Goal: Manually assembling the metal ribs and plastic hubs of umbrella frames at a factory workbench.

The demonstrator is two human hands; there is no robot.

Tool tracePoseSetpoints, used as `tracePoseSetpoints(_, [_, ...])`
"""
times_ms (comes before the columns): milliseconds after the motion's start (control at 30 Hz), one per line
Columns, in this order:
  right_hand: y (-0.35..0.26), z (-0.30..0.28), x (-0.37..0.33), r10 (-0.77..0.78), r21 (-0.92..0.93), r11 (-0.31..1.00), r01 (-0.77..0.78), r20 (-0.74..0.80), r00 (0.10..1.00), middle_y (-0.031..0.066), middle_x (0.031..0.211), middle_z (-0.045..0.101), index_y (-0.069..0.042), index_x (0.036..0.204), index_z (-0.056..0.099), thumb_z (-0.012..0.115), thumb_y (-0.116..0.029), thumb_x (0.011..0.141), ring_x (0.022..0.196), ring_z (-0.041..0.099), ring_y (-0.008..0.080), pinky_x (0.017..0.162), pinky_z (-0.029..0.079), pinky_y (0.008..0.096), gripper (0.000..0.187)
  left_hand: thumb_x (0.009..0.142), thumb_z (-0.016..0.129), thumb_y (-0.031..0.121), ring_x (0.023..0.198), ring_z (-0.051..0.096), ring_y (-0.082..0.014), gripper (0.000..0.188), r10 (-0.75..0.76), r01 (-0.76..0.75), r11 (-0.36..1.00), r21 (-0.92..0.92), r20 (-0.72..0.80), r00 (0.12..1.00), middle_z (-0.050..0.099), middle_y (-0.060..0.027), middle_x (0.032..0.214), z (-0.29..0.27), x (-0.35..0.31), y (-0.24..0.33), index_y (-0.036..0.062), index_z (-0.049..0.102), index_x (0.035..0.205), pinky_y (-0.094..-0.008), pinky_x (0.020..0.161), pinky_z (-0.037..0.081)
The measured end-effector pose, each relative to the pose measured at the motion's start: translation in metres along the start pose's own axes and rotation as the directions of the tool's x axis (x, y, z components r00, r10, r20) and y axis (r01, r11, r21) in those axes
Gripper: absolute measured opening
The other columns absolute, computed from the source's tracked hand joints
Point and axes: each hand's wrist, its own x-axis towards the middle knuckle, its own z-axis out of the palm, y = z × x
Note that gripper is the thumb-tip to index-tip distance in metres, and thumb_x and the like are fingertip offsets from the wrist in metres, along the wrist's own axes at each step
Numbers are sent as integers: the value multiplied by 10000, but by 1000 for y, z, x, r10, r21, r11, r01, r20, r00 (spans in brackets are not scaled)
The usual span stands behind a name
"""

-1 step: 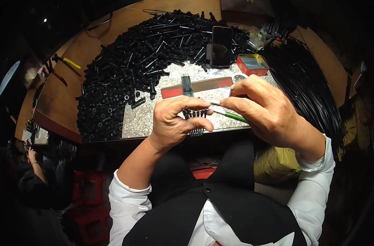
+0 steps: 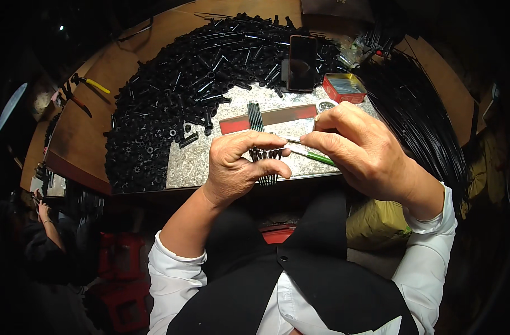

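My left hand (image 2: 235,162) is curled over a row of thin dark rods (image 2: 255,116), its thumb and forefinger apart at the tips. Small black pieces (image 2: 266,153) show in the gap; whatever the folded fingers grip is mostly hidden. My right hand (image 2: 358,148) pinches a slim silvery piece (image 2: 291,139), whose other end reaches the left fingertips; its exact kind is unclear. Below the right fingers lies a green-handled tool (image 2: 320,158) with a pale front part. The rods cross a long red and brown flat bar (image 2: 286,117) on the speckled work surface (image 2: 191,164).
A large heap of black tubular parts (image 2: 171,100) fills the left and back. Behind my hands stand a phone (image 2: 302,64) and a red tin (image 2: 344,87). Long black rods (image 2: 417,106) lie to the right. Yellow-handled pliers (image 2: 93,85) lie left; another person's hand (image 2: 43,211) shows far left.
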Motion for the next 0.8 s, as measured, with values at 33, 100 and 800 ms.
tracePoseSetpoints(33, [0,0,0,-1,-8,1000,1,3,1000,115,846,553,13,976,629,659,20,713,712,566,228,572,472,318,265,656,794,215,792,700,-188,400,-2,2,1000,1,1,1000,709,-121,822,-1,0,0,-11,670,962,-261,705,564])
tracePoseSetpoints(100, [0,1,0,1,-14,1000,-1,-8,1000,115,842,551,13,973,627,659,20,716,712,565,228,572,471,318,259,645,802,228,822,698,-199,442,-64,65,998,-15,21,998,707,-124,839,-3,-2,1,-10,662,990,-274,741,559])
tracePoseSetpoints(800, [0,1,0,19,-51,999,-20,-20,1000,112,838,555,5,961,620,666,23,712,731,576,240,590,484,330,254,835,690,78,866,681,-190,191,-103,104,994,-30,44,994,702,-143,931,-17,-11,-1,-34,667,988,-292,776,550])
